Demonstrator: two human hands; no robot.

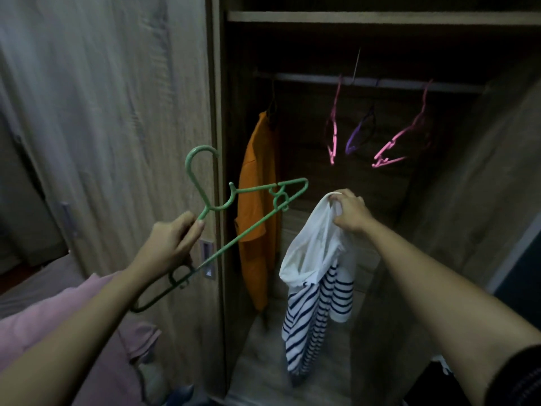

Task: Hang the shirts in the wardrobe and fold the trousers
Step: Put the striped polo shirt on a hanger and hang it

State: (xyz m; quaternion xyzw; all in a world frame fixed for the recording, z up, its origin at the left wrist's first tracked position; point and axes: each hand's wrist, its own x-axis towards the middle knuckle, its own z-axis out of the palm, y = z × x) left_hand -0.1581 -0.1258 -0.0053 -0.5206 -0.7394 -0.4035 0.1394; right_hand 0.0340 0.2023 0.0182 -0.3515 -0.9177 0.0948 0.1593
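The wardrobe (468,177) stands open, and its rail (307,78) runs across the upper part of the dim compartment. On the rail's left end an orange shirt (257,200) hangs on a dark hanger, close against the wardrobe's left wall. Toward the rail's middle and right hang bare pink hangers (333,133), two of them, with a purple hanger (358,133) between; all three are tilted and apart from one another. Above the rail a shelf (380,16) spans the compartment; what lies on it cannot be seen.

Below the rail's middle, in front of the opening, the right hand (351,212) has its fingers curled round a bunched top edge of a white striped shirt (316,259), which hangs down free, its navy-striped side turned inward and showing at the bottom. Below and left of the rail, outside the opening, the left hand (169,244) grips a green hanger (209,207) by its lower arm, fingers wrapped round it, hook pointing up; the hanger's far tip crosses in front of the orange shirt.

Between the orange shirt and the first pink hanger the rail is bare, and under the bare hangers the compartment is open down to its floor. Left of the rail the sliding door (117,112) closes off that side, and pink cloth (44,317) lies low beside it
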